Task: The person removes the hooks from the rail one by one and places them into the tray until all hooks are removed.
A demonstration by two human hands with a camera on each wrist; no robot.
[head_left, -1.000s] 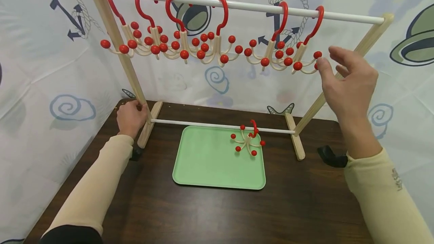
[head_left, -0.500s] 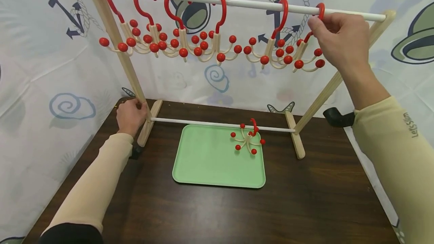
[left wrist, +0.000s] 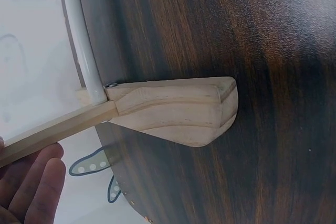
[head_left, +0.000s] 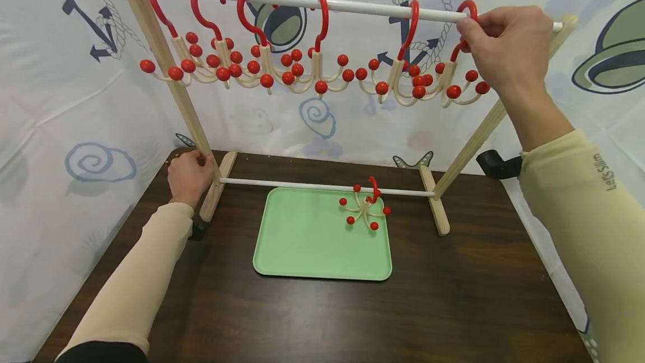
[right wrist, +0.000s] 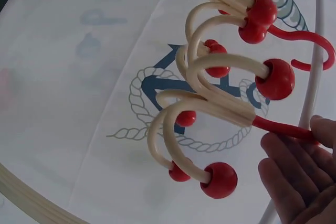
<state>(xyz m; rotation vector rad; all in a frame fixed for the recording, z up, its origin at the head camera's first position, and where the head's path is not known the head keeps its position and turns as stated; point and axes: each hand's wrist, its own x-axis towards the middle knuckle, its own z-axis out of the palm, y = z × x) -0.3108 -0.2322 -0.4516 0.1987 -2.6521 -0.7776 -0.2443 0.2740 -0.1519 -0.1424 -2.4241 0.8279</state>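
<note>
My right hand (head_left: 519, 49) pinches the red hook of the rightmost octopus-shaped hanger (head_left: 447, 80), which hangs on the rack's white upper rod (head_left: 368, 7). In the right wrist view, thumb and fingers (right wrist: 294, 171) meet at that red hook (right wrist: 281, 128), close beside the rod. Down at the lower left, my left hand (head_left: 190, 177) grips the rack's wooden post (head_left: 183, 99). The left wrist view has the post (left wrist: 58, 129) lying between thumb and curled fingers, just above its wooden foot (left wrist: 173, 111). Several similar hangers (head_left: 266, 63) hang further left along the rod.
A green tray (head_left: 317, 251) lies on the dark wooden table (head_left: 322, 324) under the rack. One more red-hooked hanger (head_left: 365, 209) rests at its back right corner, near the lower white rod (head_left: 292, 185). A patterned cloth (head_left: 101, 116) stands behind.
My right hand has come in from the right and taken hold of the rightmost hanger's hook. That hanger's lower part has swung slightly right. My left hand stays on the post.
</note>
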